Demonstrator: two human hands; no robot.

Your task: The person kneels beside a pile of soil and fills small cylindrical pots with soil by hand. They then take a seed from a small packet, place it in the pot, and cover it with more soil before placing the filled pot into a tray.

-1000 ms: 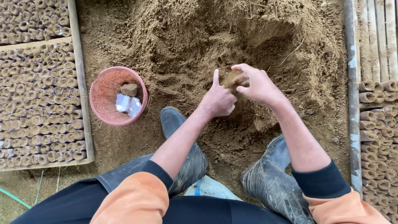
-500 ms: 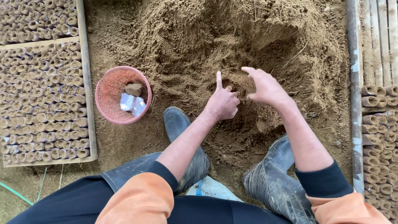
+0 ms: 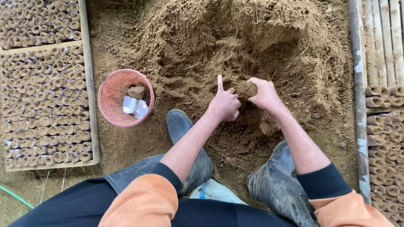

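The small brown clump of sandy soil (image 3: 245,89) sits between the two hands, at the foot of the big loose soil heap (image 3: 219,38); the right hand (image 3: 265,96) curls its fingers on the clump, while the left hand (image 3: 225,105) is clenched just beside it with the index finger up. A round pink plastic basket (image 3: 110,110) lies well apart on the left, near rows of soil-filled tubes (image 3: 42,105), and two muddy rubber boots (image 3: 277,185) stand below; half a second ago the right hand was open above the soil.

One pink basket (image 3: 113,94), two muddy boots (image 3: 185,138), one soil heap (image 3: 219,38).
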